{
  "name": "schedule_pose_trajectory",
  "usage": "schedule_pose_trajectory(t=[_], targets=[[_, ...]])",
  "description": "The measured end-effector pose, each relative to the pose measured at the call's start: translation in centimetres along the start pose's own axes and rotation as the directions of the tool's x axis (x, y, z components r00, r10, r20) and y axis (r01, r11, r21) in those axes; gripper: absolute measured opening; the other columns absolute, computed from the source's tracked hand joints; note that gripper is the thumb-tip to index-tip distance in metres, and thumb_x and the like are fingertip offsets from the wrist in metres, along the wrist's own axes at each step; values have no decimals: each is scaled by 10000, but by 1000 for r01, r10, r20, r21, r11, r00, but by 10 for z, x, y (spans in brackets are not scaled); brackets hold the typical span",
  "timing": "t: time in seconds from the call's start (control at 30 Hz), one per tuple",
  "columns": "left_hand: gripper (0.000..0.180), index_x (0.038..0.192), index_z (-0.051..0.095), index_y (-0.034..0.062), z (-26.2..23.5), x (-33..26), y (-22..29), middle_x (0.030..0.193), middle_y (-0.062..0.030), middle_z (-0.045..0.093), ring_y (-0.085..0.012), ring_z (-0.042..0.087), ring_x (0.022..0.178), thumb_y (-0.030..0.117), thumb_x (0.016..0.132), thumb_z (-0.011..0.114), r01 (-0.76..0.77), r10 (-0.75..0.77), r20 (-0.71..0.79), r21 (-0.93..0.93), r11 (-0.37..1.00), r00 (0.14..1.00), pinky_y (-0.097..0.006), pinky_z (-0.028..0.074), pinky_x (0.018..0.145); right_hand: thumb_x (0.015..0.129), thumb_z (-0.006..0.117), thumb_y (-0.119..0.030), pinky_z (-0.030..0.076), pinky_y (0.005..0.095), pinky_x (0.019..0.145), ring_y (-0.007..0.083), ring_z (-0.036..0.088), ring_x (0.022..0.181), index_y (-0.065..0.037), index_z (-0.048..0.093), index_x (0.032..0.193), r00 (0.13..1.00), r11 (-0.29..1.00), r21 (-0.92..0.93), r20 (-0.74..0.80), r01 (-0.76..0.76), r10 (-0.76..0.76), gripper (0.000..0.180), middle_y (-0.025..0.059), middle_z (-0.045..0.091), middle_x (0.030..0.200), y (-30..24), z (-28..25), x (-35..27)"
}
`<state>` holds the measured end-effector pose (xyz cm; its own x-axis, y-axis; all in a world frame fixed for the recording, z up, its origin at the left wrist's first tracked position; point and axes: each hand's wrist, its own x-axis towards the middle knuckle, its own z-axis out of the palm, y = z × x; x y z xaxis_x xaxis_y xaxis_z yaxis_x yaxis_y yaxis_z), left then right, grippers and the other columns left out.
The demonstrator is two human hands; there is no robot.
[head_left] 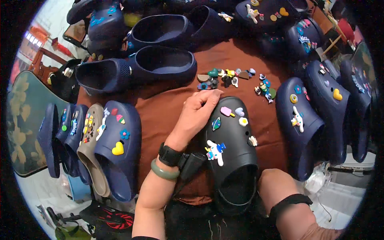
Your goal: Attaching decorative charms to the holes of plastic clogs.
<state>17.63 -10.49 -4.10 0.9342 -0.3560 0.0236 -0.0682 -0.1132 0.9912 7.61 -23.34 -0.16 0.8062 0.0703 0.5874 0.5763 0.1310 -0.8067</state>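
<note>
A black clog (236, 154) stands tilted before me, toe pointing away. On it sit a pink popsicle charm (227, 111), a pale heart charm (239, 112), a white flower charm (243, 121), a planet charm (216, 124) and a white long-eared character charm (216, 153). A small whitish charm (253, 141) is at its right side. My left hand (196, 112) is closed at the toe's left edge, some fingers hidden behind it. Against the clog's lower right side is my right hand (276, 180), its fingers out of sight behind the shoe.
Beyond the toe lie loose charms (226, 78) on a brown cloth (168, 108). Navy clogs with charms stand at the left (120, 148) and right (300, 128), with a taupe clog (92, 148) among the left ones. Plain navy clogs (164, 64) lie farther back.
</note>
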Motion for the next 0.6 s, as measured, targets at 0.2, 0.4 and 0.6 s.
schedule_pose_trajectory(t=[0.2,0.4,0.6], targets=[[334,1037,662,-11,6,1,-7,1032,-87,654,-156,575,991,272,972,497,-112,117,-26,131,985,993,-292,431,888,876,538,-176,367,354,852,270,430,1060,56,544,1068,998,996,54,-7,70,-69,301,142,481,1099,-21,-2,-5],[331,1030,651,-12,6,1,-7,957,-89,664,-174,595,930,278,966,504,-185,190,-31,132,974,981,-311,440,847,879,535,-190,377,345,834,264,436,1047,56,543,1067,982,971,155,6,184,-187,309,137,481,1091,-54,2,4],[296,1040,661,41,8,-1,-7,1010,-89,667,-208,595,969,280,953,510,-178,191,-63,172,969,980,-328,441,868,883,532,-204,388,335,815,258,442,1034,55,542,1066,950,916,269,16,298,-313,317,132,480,1082,-82,-2,12]])
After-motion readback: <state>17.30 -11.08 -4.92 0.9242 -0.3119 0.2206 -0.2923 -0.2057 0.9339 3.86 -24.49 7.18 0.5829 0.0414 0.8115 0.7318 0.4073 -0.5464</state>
